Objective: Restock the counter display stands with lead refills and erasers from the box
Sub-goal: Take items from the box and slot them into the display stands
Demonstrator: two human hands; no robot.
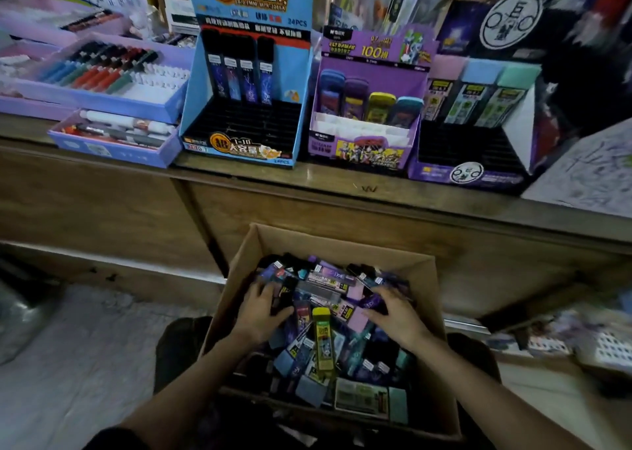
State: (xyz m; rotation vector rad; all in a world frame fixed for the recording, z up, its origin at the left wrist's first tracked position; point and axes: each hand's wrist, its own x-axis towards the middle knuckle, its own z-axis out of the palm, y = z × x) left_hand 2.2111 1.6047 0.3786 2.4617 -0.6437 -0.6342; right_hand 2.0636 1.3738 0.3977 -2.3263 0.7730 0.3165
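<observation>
left hand (pixel 261 314) curling round a dark refill case (pixel 286 292), it seems; right hand (pixel 393 312) lying spread over the pile (pixel 323 340) inside the box (pixel 236 278), fingertips (pixel 383 297) hiding whatever they're touching.

A worn wooden counter (pixel 342 189) stands over a pale floor (pixel 85 364) in dim light.

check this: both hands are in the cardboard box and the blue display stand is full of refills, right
Not full: head view shows the blue display stand holding only four refills, back row. Left hand and right hand are in the cardboard box.
</observation>
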